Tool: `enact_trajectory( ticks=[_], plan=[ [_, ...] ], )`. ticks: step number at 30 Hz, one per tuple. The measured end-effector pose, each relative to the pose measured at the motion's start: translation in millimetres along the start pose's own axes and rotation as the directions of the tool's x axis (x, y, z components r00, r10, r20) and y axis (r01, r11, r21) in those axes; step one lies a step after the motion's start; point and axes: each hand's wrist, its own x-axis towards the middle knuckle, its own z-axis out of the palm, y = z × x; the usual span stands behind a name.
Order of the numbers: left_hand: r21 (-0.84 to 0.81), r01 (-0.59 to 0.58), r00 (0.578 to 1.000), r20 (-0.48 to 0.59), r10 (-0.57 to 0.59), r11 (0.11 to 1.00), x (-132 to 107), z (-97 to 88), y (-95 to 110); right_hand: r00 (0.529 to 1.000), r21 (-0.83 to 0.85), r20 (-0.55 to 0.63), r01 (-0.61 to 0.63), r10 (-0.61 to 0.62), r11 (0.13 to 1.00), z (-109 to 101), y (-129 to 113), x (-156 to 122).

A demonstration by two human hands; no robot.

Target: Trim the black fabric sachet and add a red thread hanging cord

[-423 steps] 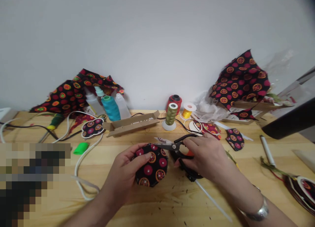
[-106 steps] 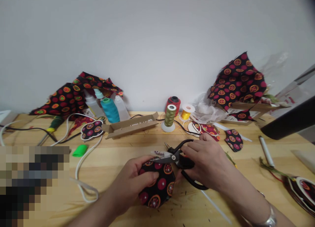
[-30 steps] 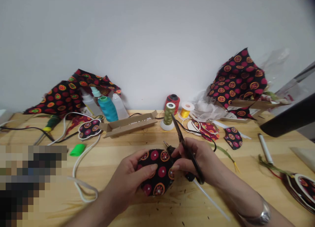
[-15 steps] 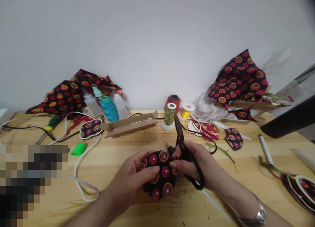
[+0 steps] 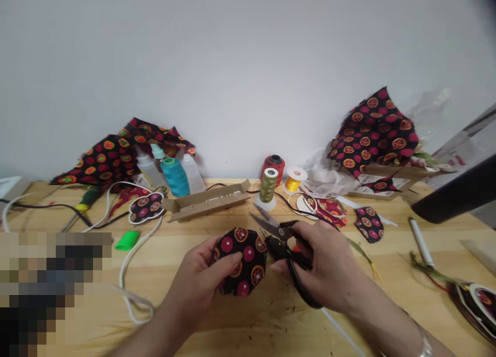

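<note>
My left hand [image 5: 203, 279] grips a round piece covered in black fabric with red and orange circles [image 5: 242, 261], thumb on its front, just above the wooden table [image 5: 174, 315]. My right hand [image 5: 325, 266] is closed around the black handles of a pair of scissors [image 5: 284, 243]. The blades point up and left, slightly apart, with their tips just right of the fabric piece's top edge.
Thread spools stand at the back: teal [image 5: 174, 177], olive [image 5: 268, 186], red [image 5: 274, 167], yellow [image 5: 295, 180]. An open cardboard box [image 5: 207, 202] lies behind the hands. Patterned cloth heaps [image 5: 116, 153] [image 5: 374, 132], small fabric shapes [image 5: 146, 208] [image 5: 368, 223], a white cord [image 5: 129, 259], a green cap [image 5: 127, 239] and a marker [image 5: 420, 241] surround them.
The scissors swung from pointing upright to lying low, blades aimed left beside the fabric piece. My left hand turned the piece and shifted it slightly left.
</note>
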Motion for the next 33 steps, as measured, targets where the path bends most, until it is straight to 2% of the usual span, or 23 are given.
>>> enact_trajectory(
  ticks=[4,9,14,24,33],
  plan=[
    [-0.037,-0.016,1.000,-0.017,0.015,0.999,1.2,-1.0,0.7,0.990,-0.180,-0.039,0.124,-0.133,0.976,0.8,0.2,-0.7],
    [-0.028,-0.051,0.995,-0.091,0.048,0.998,3.3,-2.3,0.3,0.967,-0.298,-0.113,0.185,-0.227,0.936,9.3,6.0,-0.1],
    [-0.004,-0.049,0.997,-0.064,0.049,0.999,4.7,-5.2,-2.6,0.941,-0.375,-0.168,0.214,-0.293,0.902,10.4,7.3,1.7],
    [0.016,-0.065,0.995,-0.073,0.066,0.998,5.3,-6.6,-5.2,0.925,-0.433,-0.188,0.223,-0.329,0.873,11.8,4.6,0.9],
    [-0.024,-0.074,0.995,-0.071,0.072,0.997,3.1,-2.0,-3.7,0.940,-0.427,-0.201,0.170,-0.276,0.888,20.3,2.6,-2.0]
  ],
)
